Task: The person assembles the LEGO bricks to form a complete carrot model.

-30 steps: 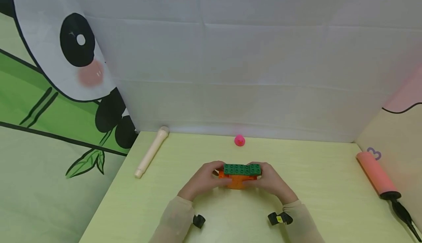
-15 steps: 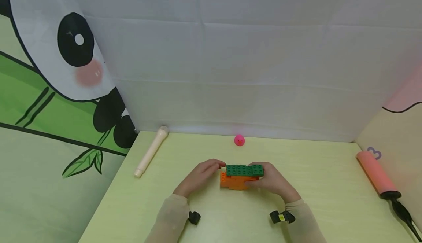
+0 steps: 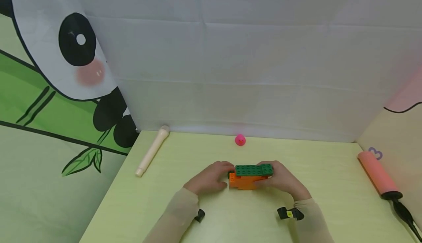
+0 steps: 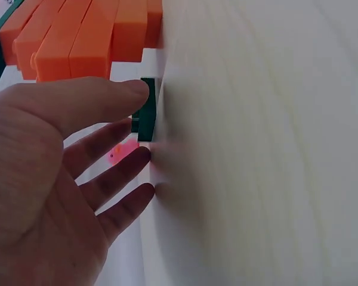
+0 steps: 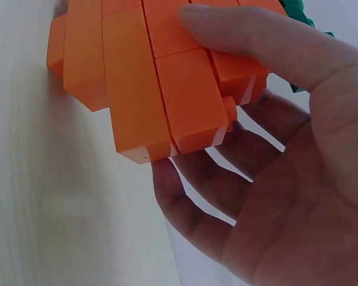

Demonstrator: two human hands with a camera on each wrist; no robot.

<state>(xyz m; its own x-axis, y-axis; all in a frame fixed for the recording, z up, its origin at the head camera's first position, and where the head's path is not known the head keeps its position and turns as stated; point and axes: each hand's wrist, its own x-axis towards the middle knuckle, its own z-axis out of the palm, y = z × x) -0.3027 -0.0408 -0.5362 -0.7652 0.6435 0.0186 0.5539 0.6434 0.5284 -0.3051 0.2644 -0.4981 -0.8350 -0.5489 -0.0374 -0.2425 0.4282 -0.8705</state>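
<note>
My right hand (image 3: 281, 179) grips the right end of a toy brick build, with the thumb on its near face and the fingers behind. Its body is stacked orange bricks (image 3: 245, 183), topped by a row of green bricks (image 3: 252, 170). In the right wrist view the thumb presses an orange brick (image 5: 185, 101). At the build's left end is my left hand (image 3: 211, 178), thumb and fingers spread apart. A small green brick (image 4: 147, 122) shows by its thumb tip in the left wrist view, low by the table and partly covered by the thumb.
A pink toy with a small face (image 3: 240, 139) sits near the table's back edge. On the left lies a pale stick (image 3: 152, 151). A pink cylinder with a black handle (image 3: 379, 173) lies along the right edge. A whitish sheet (image 3: 247, 70) stands behind the table (image 3: 184, 217).
My left hand lets go of the build's left end, draws off left, then comes back beside it. My right hand shifts slightly right with the build.
</note>
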